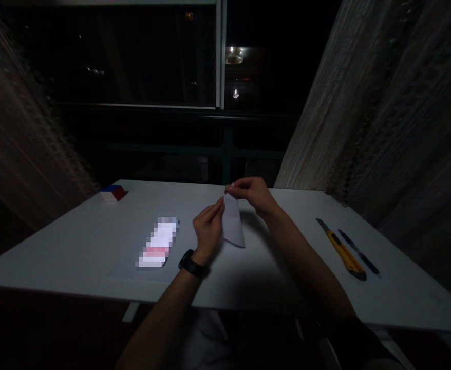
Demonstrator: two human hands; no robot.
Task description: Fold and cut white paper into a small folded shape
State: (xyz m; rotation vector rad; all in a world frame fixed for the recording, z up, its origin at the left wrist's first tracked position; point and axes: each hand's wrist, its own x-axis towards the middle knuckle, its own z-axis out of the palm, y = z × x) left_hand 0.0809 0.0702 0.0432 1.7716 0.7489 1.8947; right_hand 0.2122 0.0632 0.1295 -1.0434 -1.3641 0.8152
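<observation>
A folded piece of white paper [232,221], narrow at the top and wider below, is held up over the middle of the table. My left hand [209,226], with a dark watch [191,264] on its wrist, pinches the paper's left edge. At the narrow upper tip, my right hand [253,194] has thumb and fingertips closed on the paper. Both hands are close together, the right one higher and farther away. Left of them lies a phone [159,242] with a lit, blurred-out screen, on what looks like a pale sheet [123,268].
On the white table [63,252], a yellow box cutter [343,252] with its blade out lies at the right beside a dark pen [358,252]. A blue, red and white block [112,192] sits at the far left corner. Curtains [318,103] flank a dark window [133,56] behind.
</observation>
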